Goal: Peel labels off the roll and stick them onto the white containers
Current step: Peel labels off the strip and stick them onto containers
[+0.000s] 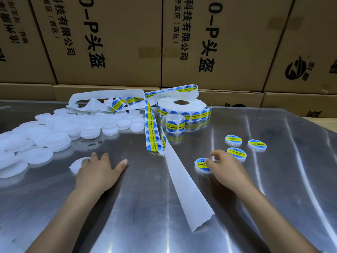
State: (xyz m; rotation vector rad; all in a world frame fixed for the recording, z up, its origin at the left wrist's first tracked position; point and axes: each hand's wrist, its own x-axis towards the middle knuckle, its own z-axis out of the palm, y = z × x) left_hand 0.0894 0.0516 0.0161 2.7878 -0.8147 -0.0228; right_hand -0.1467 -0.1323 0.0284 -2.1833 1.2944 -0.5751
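While reaching with both hands: left hand (94,170) flat, fingers resting on a bare white container (78,165); right hand (223,166) fingertips curled onto a labelled container (201,166) on the table (273,207). Label roll (182,107) well behind, loose strip (152,128) trailing forward. Risk: dragging the backing tail (187,196) with a wrist, snagging labels; possibly nudging the unlabelled pile (54,132).

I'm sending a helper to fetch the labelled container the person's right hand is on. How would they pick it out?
On the steel table, look right of the long bare backing strip, where four labelled containers lie. It is the labelled container nearest that strip, partly covered by the right hand; the other three lie farther right, beyond the hand.
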